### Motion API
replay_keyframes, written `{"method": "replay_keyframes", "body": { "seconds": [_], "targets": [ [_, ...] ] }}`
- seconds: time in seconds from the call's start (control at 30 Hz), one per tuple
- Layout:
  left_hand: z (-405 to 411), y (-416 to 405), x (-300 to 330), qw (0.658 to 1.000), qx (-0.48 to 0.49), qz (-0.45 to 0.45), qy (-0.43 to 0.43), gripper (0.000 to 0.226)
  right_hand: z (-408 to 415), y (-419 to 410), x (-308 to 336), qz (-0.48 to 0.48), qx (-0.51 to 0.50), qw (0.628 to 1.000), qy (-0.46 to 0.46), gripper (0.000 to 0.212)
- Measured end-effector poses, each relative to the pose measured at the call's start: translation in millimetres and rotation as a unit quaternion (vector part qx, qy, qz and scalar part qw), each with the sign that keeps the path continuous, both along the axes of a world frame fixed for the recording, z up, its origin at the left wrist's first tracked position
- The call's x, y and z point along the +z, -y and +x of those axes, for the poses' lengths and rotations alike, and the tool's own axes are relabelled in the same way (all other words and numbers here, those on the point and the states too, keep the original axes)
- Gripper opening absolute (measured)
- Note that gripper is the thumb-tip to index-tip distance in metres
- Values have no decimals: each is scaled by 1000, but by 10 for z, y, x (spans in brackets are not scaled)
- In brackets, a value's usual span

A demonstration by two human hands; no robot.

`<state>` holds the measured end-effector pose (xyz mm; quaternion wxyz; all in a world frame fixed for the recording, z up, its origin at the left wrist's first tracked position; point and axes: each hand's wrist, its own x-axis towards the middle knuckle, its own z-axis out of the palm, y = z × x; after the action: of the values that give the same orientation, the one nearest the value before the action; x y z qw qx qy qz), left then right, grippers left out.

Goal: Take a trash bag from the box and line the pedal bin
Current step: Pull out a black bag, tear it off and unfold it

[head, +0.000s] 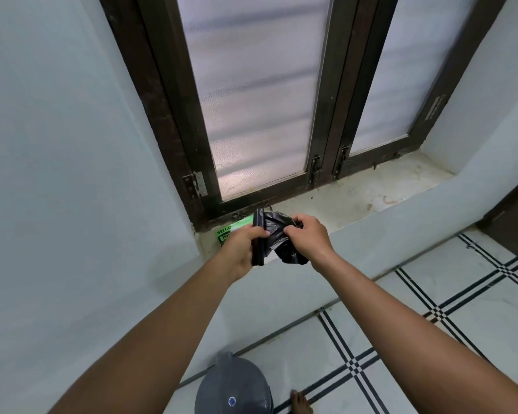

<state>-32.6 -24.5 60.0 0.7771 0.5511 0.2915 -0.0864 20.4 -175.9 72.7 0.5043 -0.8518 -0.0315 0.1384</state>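
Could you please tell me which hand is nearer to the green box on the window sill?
Left. The left hand sits right in front of the green box, covering part of it, while the right hand is further to the right, gripping the black trash bag.
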Motion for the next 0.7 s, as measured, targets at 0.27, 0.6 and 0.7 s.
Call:
{"method": "replay_keyframes", "body": {
  "seconds": [0.27,0.6,0.7],
  "targets": [
    [-14,29,82,997,38,-61,-4,36,-10,17,24,89,-15,995,-40,56],
    [-26,4,77,997,61,-57,-5,40,4,60,64,52,4,998,-22,43],
    [-28,-28,71,997,58,-53,-4,47,-7,89,117,51,25,998,-33,38]
  ]
}}
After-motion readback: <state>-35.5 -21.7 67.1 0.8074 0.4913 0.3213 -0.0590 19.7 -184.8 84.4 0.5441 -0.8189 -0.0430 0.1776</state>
